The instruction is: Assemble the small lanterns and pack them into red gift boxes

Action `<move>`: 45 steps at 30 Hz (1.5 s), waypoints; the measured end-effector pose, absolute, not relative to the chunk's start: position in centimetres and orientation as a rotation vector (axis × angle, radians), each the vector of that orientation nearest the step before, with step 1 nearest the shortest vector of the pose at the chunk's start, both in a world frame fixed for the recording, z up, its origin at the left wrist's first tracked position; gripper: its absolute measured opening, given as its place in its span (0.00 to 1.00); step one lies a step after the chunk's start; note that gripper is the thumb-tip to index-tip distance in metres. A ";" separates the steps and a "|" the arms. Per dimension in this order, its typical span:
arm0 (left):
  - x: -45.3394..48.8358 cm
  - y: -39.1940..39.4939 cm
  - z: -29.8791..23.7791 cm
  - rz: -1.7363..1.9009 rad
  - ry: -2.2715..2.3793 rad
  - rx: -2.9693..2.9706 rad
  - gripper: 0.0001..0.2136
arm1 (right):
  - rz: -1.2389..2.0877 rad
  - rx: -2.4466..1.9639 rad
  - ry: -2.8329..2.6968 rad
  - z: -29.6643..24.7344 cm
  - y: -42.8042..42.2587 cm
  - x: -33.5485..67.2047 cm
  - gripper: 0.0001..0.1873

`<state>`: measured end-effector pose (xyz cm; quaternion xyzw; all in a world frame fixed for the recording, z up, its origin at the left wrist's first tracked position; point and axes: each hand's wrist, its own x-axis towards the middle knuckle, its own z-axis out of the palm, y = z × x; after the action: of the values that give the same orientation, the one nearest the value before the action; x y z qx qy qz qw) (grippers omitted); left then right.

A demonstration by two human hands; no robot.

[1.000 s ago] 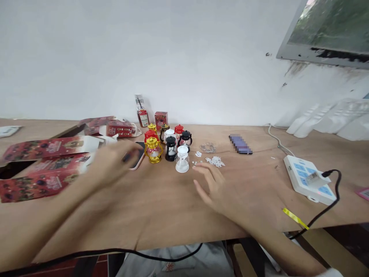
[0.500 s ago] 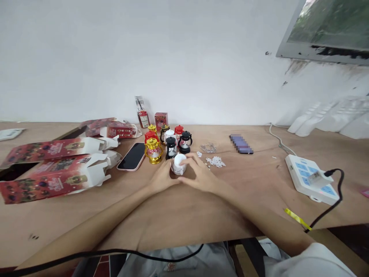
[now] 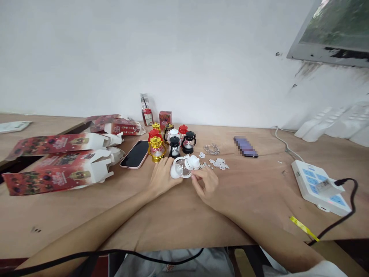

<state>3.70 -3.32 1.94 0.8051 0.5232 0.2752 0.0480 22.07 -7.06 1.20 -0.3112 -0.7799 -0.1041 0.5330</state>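
Both my hands hold a small white toy lantern (image 3: 183, 167) tipped on its side just above the wooden table (image 3: 173, 215). My left hand (image 3: 161, 179) grips its base end, and my right hand (image 3: 205, 184) pinches near its white cap. Right behind it stands a cluster of several little lanterns: a gold one (image 3: 156, 149), a black one (image 3: 174, 146), a red one (image 3: 152, 134) and others. Small white paper bits (image 3: 219, 163) lie just right of the lantern.
A phone (image 3: 135, 154) lies face up left of the lanterns. Red printed cartons (image 3: 57, 169) lie at the left. A white power strip (image 3: 318, 186) with a black cable sits at the right, a yellow strip (image 3: 304, 229) near the front edge, a purple object (image 3: 245, 146) farther back.
My left hand left the phone area and met my right hand at the white lantern. The lantern went from standing upright to lying tipped sideways in both hands.
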 end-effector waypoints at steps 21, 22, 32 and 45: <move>3.7 -3.6 2.2 0.772 1.818 2.338 0.17 | 0.128 -0.990 -2.309 0.0 -7.2 22.1 0.14; 3.6 -3.6 2.2 0.770 1.816 2.344 0.17 | 0.195 -1.004 -2.336 0.1 -7.2 22.1 0.14; 3.7 -3.5 2.3 0.646 1.784 2.459 0.13 | 0.382 -1.097 -1.817 2.1 -7.8 23.0 0.13; 3.8 -3.5 2.0 0.716 1.471 2.498 0.11 | 0.312 -1.308 -1.907 1.4 -4.5 24.6 0.20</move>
<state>3.75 -3.53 2.00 0.8339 0.4912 0.2391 0.0777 24.64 -4.50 1.41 -0.5155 -0.7514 0.1231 0.3930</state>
